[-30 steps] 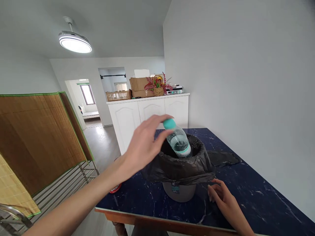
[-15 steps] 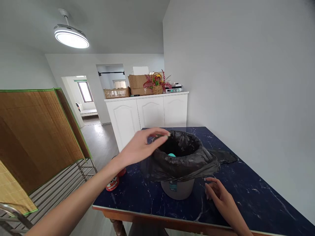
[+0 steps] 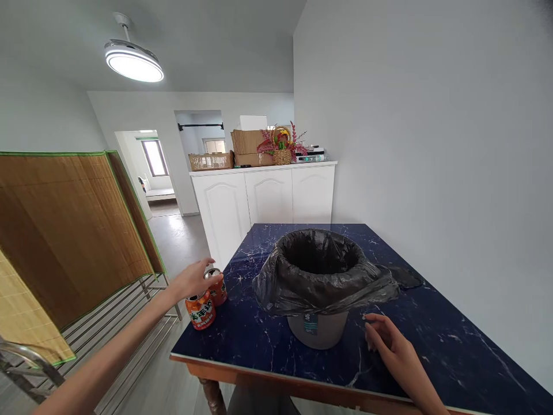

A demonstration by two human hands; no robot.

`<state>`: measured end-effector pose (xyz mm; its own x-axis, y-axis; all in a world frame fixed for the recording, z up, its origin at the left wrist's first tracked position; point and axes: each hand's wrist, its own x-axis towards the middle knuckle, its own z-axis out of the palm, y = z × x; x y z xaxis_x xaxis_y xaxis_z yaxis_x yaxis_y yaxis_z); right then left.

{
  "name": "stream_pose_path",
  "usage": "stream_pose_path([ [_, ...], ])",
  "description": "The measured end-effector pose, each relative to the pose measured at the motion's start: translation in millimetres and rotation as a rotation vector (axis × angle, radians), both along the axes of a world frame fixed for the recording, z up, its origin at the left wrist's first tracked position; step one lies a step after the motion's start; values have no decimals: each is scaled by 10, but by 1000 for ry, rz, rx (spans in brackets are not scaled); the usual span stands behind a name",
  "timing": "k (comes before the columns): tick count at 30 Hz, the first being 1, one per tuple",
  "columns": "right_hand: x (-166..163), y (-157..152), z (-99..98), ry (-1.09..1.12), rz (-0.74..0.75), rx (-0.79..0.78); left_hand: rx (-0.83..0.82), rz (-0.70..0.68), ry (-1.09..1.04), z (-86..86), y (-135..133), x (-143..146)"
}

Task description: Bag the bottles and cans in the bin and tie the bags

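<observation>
At the table's left edge my left hand (image 3: 193,282) reaches over two orange-red drink cans. Its thumb and fingers are apart at the top of the rear can (image 3: 219,292); a firm grip does not show. The front can (image 3: 201,312) stands upright just below the hand. A grey trash bin (image 3: 318,332) stands mid-table, its rim covered by a black plastic bag (image 3: 326,291) that hangs down outside. The bin's inside is dark. To the right of the bin, my right hand (image 3: 391,344) rests by the tabletop, fingers loosely bent and apart, holding nothing.
The dark blue marble-patterned table (image 3: 436,351) meets a grey wall on the right. Behind it, a white cabinet (image 3: 270,196) carries cardboard boxes (image 3: 249,147) and a flower basket (image 3: 282,155). A metal rack (image 3: 125,328) with a bamboo mat (image 3: 73,225) stands at left.
My left hand has moved from above the bin's opening left to the cans. A teal thing seen inside the bin is out of sight now. My right hand has stayed beside the bin.
</observation>
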<state>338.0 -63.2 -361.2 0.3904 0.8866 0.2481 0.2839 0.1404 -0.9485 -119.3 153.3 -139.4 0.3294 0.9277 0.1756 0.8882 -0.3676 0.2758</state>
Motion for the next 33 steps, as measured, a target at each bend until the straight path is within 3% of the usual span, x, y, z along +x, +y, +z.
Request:
stream_pose_path([
  [5,18,-7,-5,-34,-7,-28,-105,-16,7,-111,81,70],
  [10,60,8,-70,-51,6,-60,-38,6,-32,-116,105,194],
  [12,68,17,-97,-46,12,-47,38,22,-74,24,59,244],
  [15,73,23,-127,-44,17,-37,171,4,-232,421,-120,332],
  [18,78,18,-139,-53,12,-41,237,-165,-637,866,-410,507],
  [20,83,16,-140,-60,6,-45,232,-275,-713,1068,-605,703],
  [22,86,19,-140,-61,5,-45,219,-399,-699,1155,-750,954],
  [24,87,26,-144,-56,6,-34,211,-498,-634,1137,-824,1232],
  [28,87,31,-160,-57,4,-39,181,-640,-471,935,-782,1720],
  [31,86,23,-159,-60,1,-48,137,-662,-341,795,-705,1875],
  [33,84,17,-146,-59,1,-48,114,-638,-322,755,-691,1831],
])
